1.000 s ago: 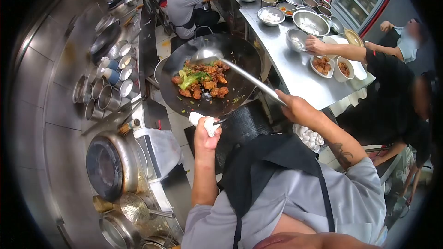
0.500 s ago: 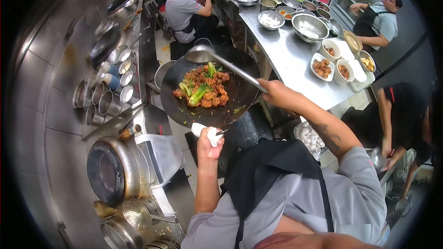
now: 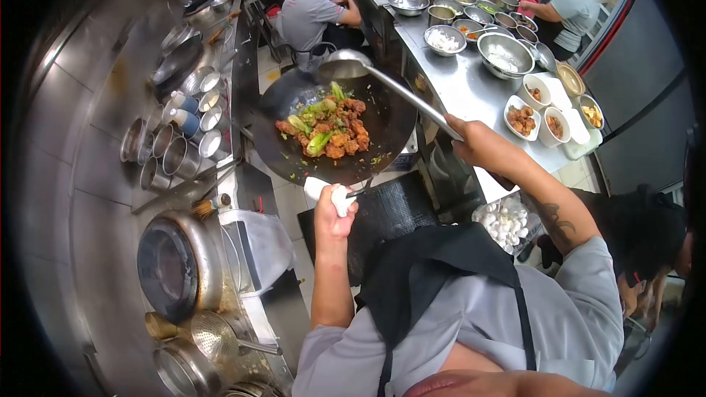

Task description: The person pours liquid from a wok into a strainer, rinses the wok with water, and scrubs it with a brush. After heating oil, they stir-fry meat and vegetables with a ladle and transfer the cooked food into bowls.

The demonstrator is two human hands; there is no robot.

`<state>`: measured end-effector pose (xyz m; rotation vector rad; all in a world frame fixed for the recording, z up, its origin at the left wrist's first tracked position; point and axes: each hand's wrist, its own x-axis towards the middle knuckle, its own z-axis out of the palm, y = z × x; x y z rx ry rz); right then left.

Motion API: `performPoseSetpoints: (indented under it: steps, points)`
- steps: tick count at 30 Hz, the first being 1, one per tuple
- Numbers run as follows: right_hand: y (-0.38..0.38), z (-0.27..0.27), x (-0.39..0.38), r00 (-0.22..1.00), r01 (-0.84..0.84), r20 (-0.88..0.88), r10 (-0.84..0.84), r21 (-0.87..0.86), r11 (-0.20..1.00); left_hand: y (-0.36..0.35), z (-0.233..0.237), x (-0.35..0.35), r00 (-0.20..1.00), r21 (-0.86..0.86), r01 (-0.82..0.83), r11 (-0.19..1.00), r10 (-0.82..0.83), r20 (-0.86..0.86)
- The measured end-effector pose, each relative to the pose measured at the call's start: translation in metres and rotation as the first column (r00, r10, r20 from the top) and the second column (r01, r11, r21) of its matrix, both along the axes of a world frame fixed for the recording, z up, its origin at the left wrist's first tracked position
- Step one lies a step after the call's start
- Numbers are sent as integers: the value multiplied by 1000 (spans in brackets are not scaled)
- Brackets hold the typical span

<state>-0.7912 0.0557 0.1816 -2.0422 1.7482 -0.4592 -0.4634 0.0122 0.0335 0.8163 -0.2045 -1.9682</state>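
My left hand [image 3: 335,215] is wrapped round the wok's handle through a folded white cloth [image 3: 318,190]. A dark wok [image 3: 276,151] hangs in front of me, holding browned chunks of food [image 3: 342,143] with green vegetable pieces [image 3: 318,142]. My right hand [image 3: 474,148] grips the long metal handle of a ladle [image 3: 346,66], whose bowl is over the wok's far edge, above the food. The wok's handle is mostly hidden by the cloth and fingers.
At the right, a steel table [image 3: 471,88] bears metal bowls and white containers of food [image 3: 521,120]. Pots and bottles [image 3: 184,123] line the left side. A seated person [image 3: 312,15], a standing person [image 3: 577,15] and another bent low [image 3: 636,231] are nearby. Below the table is a bag of white pieces [image 3: 504,222].
The wok and the ladle have shifted slightly up in view. My right hand has moved a little to the right. The person at the lower right has bent down further.
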Motion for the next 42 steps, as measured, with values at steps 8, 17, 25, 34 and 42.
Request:
performPoseSetpoints:
  steps: [8,17,25,34,42]
  points:
    - [-6,1,42,916,245,218,-338,363,899,-1,36,-24,939,-203,-128,971,185,290]
    - [22,-27,68,87,-551,609,-788,688,472,-9,-8,8,1000,76,4,997,-3,-17]
    - [56,-22,41,124,-365,676,-726,712,600,12,-28,16,990,152,72,986,-52,-131]
    - [61,-42,18,-58,-387,662,-747,675,628,5,-18,8,994,87,95,992,-90,-58]
    - [84,-30,-12,-387,-519,608,-694,478,708,-2,-11,-6,979,70,161,985,-150,-137]
